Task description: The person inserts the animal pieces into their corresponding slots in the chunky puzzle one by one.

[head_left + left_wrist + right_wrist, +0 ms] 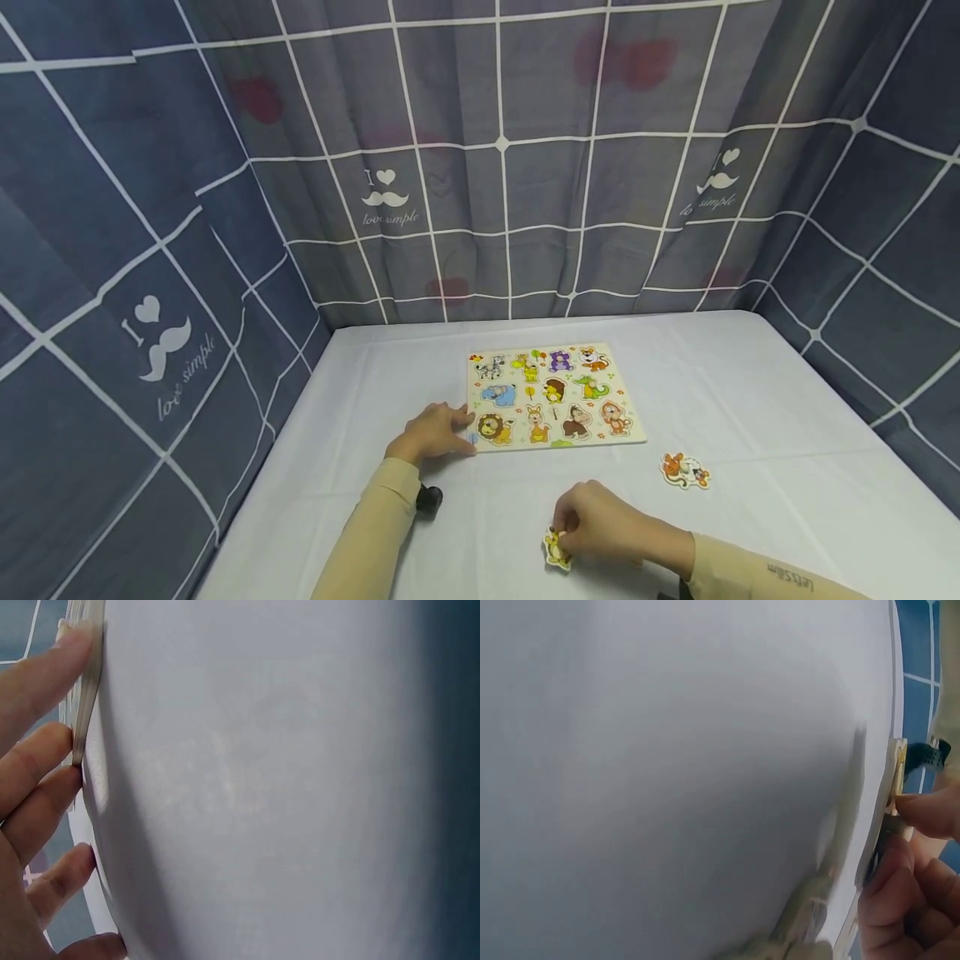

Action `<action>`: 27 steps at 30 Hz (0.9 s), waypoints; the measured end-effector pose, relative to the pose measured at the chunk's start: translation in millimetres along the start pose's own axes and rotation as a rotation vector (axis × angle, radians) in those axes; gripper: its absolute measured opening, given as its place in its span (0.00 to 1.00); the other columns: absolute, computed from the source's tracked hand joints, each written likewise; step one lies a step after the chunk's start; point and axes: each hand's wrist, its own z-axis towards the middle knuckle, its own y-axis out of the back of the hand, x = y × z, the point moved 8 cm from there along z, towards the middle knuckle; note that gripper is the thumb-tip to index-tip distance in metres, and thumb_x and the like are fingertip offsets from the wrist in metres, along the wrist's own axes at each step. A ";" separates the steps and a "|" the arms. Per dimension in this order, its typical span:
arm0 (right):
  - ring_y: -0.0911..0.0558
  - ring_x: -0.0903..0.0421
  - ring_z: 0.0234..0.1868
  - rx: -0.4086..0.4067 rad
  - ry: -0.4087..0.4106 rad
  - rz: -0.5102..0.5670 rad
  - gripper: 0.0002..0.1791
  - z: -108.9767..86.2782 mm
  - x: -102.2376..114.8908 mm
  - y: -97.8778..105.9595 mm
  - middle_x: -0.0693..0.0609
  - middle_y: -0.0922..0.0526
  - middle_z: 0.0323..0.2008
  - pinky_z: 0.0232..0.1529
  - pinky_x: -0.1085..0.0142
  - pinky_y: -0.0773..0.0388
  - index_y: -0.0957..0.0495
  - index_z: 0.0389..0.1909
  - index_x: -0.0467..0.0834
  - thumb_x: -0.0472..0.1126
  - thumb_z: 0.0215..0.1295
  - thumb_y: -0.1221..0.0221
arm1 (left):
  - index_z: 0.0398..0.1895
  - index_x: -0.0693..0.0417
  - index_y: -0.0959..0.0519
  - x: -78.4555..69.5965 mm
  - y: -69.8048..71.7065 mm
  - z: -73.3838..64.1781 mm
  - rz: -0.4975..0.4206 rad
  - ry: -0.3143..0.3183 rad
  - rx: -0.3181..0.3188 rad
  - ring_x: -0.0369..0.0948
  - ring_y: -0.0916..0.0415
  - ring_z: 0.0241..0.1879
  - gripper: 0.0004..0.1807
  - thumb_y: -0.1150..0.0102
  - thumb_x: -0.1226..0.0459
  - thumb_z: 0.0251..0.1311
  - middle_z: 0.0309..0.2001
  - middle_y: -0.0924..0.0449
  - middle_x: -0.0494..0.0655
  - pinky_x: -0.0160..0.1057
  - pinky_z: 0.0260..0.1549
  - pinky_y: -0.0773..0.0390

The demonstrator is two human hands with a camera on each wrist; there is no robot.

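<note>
On the white-covered table lies a pale animal puzzle board [555,442]. My left hand [435,432] rests at its near left corner, thumb by the front edge. In the left wrist view, fingertips touch the board's thin edge [91,682]. Nearer to me, my right hand [600,523] pinches a small yellow animal puzzle piece [555,550] between thumb and fingers. The right wrist view shows this piece [897,765] edge-on; the fingers hide part of it, and which animal it is I cannot tell. An orange and white puzzle piece [685,471] lies right of the right hand.
The white tablecloth [750,400] spreads around the board. Dark checked curtains [540,192] stand behind the table and along both sides. A black wrist device [429,500] sits at the left sleeve.
</note>
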 end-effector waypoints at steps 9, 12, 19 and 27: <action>0.25 0.68 0.22 -0.022 -0.021 0.027 0.07 6.9 -11.0 9.2 0.63 0.20 0.21 0.22 0.73 0.25 0.16 0.25 0.49 0.32 0.49 0.33 | 0.63 0.39 0.22 -1.8 -0.4 -0.9 -0.002 -0.024 -0.007 0.53 0.47 0.78 0.38 0.23 0.47 0.44 0.72 0.33 0.35 0.71 0.70 0.45; 0.26 0.68 0.24 -0.028 -0.023 0.010 0.07 9.1 -12.3 13.3 0.64 0.21 0.21 0.25 0.73 0.25 0.16 0.25 0.49 0.33 0.50 0.34 | 0.63 0.39 0.22 -3.7 0.7 -2.8 0.003 -0.026 -0.010 0.52 0.47 0.78 0.38 0.23 0.48 0.44 0.72 0.32 0.35 0.72 0.69 0.44; 0.26 0.68 0.25 -0.052 0.003 0.010 0.08 11.2 -14.6 21.0 0.60 0.20 0.22 0.26 0.73 0.24 0.15 0.26 0.47 0.30 0.49 0.35 | 0.63 0.40 0.21 -7.1 2.5 -5.4 0.003 -0.030 -0.009 0.53 0.46 0.78 0.37 0.23 0.49 0.44 0.72 0.32 0.35 0.72 0.68 0.43; 0.26 0.67 0.24 -0.076 -0.027 0.043 0.06 15.6 -23.4 26.9 0.60 0.21 0.22 0.24 0.73 0.26 0.16 0.27 0.47 0.31 0.51 0.35 | 0.63 0.39 0.22 -7.3 1.9 -5.9 0.007 -0.027 -0.001 0.53 0.46 0.78 0.37 0.23 0.48 0.45 0.72 0.33 0.35 0.72 0.69 0.43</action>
